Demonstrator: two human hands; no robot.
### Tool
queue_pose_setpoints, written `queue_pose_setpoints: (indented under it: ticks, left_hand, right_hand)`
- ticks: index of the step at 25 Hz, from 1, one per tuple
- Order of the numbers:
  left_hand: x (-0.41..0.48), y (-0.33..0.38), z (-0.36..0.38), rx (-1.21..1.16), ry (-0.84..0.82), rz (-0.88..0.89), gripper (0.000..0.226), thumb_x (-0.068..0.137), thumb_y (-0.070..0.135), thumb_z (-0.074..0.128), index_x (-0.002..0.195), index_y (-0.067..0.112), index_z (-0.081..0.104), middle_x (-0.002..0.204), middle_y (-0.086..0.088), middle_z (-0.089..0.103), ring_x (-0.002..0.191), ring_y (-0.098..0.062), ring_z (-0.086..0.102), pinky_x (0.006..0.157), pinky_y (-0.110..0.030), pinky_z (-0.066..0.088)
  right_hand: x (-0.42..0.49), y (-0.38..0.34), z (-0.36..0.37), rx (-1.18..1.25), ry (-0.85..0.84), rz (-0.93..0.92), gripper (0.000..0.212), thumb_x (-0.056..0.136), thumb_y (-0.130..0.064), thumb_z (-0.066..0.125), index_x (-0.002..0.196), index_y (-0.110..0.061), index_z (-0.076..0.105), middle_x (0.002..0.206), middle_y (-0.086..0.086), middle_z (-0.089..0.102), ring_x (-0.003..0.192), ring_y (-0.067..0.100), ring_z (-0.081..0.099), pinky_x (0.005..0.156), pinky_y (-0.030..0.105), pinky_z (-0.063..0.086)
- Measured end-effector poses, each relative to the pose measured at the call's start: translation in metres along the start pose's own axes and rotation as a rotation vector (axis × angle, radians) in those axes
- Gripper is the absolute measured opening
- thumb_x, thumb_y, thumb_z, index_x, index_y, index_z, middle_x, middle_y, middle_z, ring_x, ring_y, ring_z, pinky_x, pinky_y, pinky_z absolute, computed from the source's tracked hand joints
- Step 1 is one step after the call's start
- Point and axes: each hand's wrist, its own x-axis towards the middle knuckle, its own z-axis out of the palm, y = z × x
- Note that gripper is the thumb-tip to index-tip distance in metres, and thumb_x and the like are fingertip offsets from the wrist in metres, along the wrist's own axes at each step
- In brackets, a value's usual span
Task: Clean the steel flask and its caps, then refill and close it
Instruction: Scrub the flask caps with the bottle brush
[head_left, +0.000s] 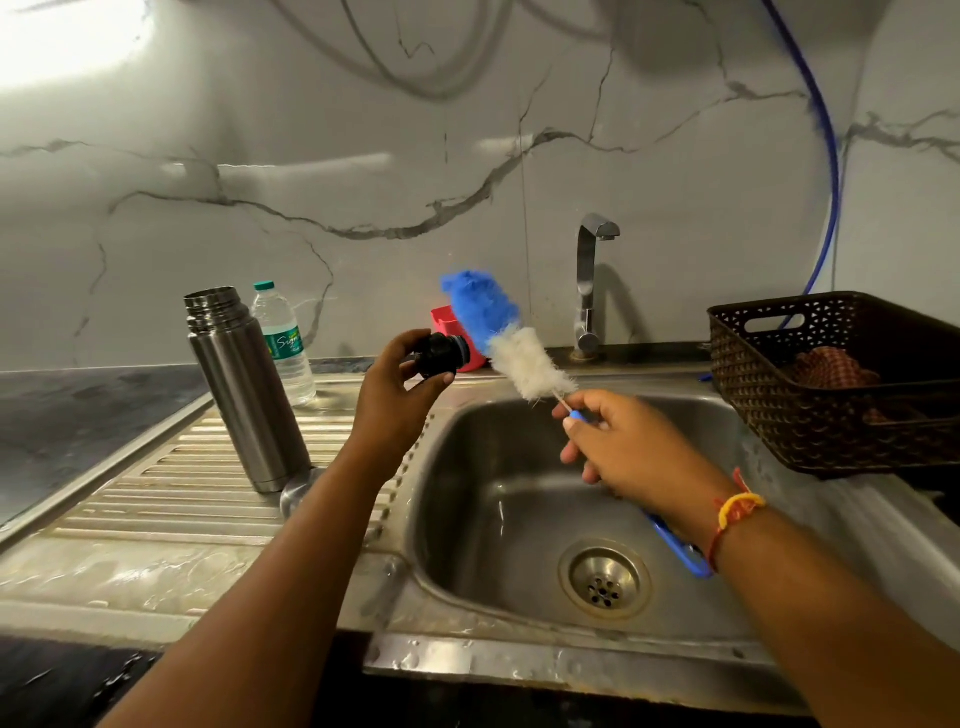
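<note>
The steel flask (244, 389) stands uncapped and upright on the ribbed drainboard (171, 493). A rounded steel cap (297, 492) lies at its base, partly hidden by my left arm. My left hand (395, 395) grips the black inner stopper (441, 355), held above the sink's left edge. My right hand (623, 447) grips the blue handle of a bottle brush (511, 338); its blue and white bristles point up-left and touch the stopper. The handle's end sticks out below my wrist.
The steel sink (519, 519) with its drain (605, 579) lies below my hands. A chrome tap (589, 291) stands behind it, with no water running. A plastic water bottle (283, 343) and a red container (447, 322) sit at the back. A brown basket (836, 384) holds a cloth at right.
</note>
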Motion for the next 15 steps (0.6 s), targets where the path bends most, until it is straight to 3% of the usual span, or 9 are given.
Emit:
queue_pose_setpoints:
  ticks: [2, 5, 8, 12, 15]
  left_hand:
    - [0.0013, -0.0037, -0.0027, 0.025, 0.023, 0.013, 0.056, 0.087, 0.003, 0.076, 0.135, 0.022, 0.055, 0.124, 0.005, 0.064, 0.116, -0.009, 0.061, 0.092, -0.016, 0.049]
    - [0.0020, -0.0071, -0.0024, 0.116, -0.006, 0.062, 0.059, 0.085, -0.001, 0.077, 0.136, 0.021, 0.057, 0.127, 0.002, 0.065, 0.118, -0.009, 0.060, 0.094, -0.011, 0.048]
    - [-0.0019, -0.0056, 0.0048, 0.267, -0.105, 0.201, 0.058, 0.086, -0.001, 0.076, 0.137, 0.018, 0.058, 0.128, 0.003, 0.063, 0.119, -0.007, 0.057, 0.094, -0.004, 0.046]
    - [0.0006, -0.0023, -0.0028, 0.256, 0.027, 0.197, 0.056, 0.085, -0.003, 0.075, 0.136, 0.012, 0.058, 0.122, 0.005, 0.059, 0.116, -0.008, 0.055, 0.084, 0.005, 0.041]
    - [-0.0027, 0.0003, 0.0017, 0.292, -0.062, 0.234, 0.055, 0.085, 0.000, 0.077, 0.136, 0.013, 0.059, 0.125, 0.003, 0.062, 0.116, -0.007, 0.056, 0.097, -0.007, 0.048]
  right_hand:
    - [-0.0016, 0.0005, 0.0005, -0.125, -0.013, -0.073, 0.027, 0.101, -0.020, 0.049, 0.125, -0.026, 0.060, 0.085, -0.010, 0.060, 0.060, -0.005, 0.055, 0.049, 0.007, 0.038]
    - [0.0024, 0.0028, 0.0000, -0.276, 0.013, -0.090, 0.032, 0.100, -0.022, 0.052, 0.132, -0.027, 0.059, 0.109, -0.006, 0.065, 0.083, 0.003, 0.057, 0.062, 0.011, 0.038]
    - [0.0031, 0.0038, 0.0018, -0.286, -0.016, -0.043, 0.032, 0.100, -0.019, 0.051, 0.130, -0.027, 0.060, 0.110, -0.002, 0.066, 0.073, 0.004, 0.055, 0.057, 0.014, 0.037]
    - [0.0013, 0.0022, 0.0009, -0.242, -0.095, -0.010, 0.030, 0.099, -0.017, 0.051, 0.125, -0.028, 0.064, 0.100, -0.005, 0.064, 0.074, 0.008, 0.058, 0.057, 0.016, 0.041]
    - [0.0017, 0.0025, -0.0006, -0.266, -0.084, 0.009, 0.031, 0.099, -0.017, 0.051, 0.126, -0.026, 0.064, 0.101, -0.002, 0.064, 0.069, 0.008, 0.055, 0.055, 0.015, 0.037]
